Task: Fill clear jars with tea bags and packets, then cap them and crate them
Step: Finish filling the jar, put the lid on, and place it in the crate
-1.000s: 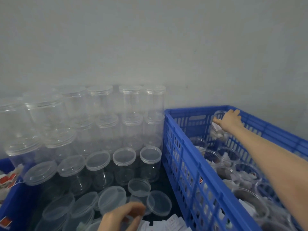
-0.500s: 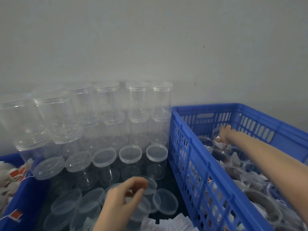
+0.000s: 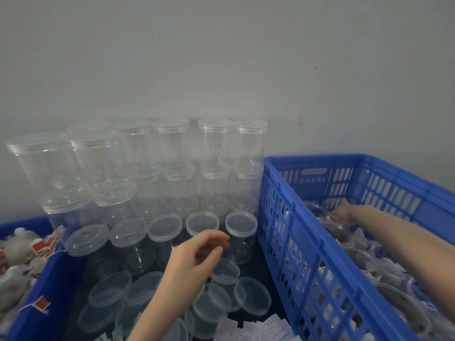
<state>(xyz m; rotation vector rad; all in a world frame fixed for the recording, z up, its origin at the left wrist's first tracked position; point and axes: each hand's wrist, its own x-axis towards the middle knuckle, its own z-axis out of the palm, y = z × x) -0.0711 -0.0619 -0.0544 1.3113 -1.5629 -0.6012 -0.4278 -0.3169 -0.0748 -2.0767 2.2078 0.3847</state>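
Since half a second ago, left hand [image 3: 194, 257] has risen from the loose lids toward the front row of capped jars; right hand [image 3: 343, 214] has sunk lower inside the crate, off the far wall.

Grey wall [image 3: 221, 57] fills the top half. Blue crate [image 3: 295, 217] sits right, holding open jars with tea bags and packets [image 3: 384, 269] inside. Stack of empty clear capped jars [image 3: 172, 168] stands against the wall, tiers deep, just left of the crate. Blue bin [image 3: 49, 279] at far left holds loose tea bags [image 3: 17, 254] with red tags. Loose clear lids [image 3: 226, 289] lie in front of the stack, overlapping. White packets [image 3: 248, 328] lie at bottom centre.

Left hand: fingers curled, thumb and fingertips close together, hovering over the lids and just in front of a capped jar [image 3: 240, 236]; whether a clear lid is pinched, cannot tell. Right hand: fingers rest on the rim of an open jar [image 3: 332, 205] at the crate's far end; grip blurred, cannot tell.
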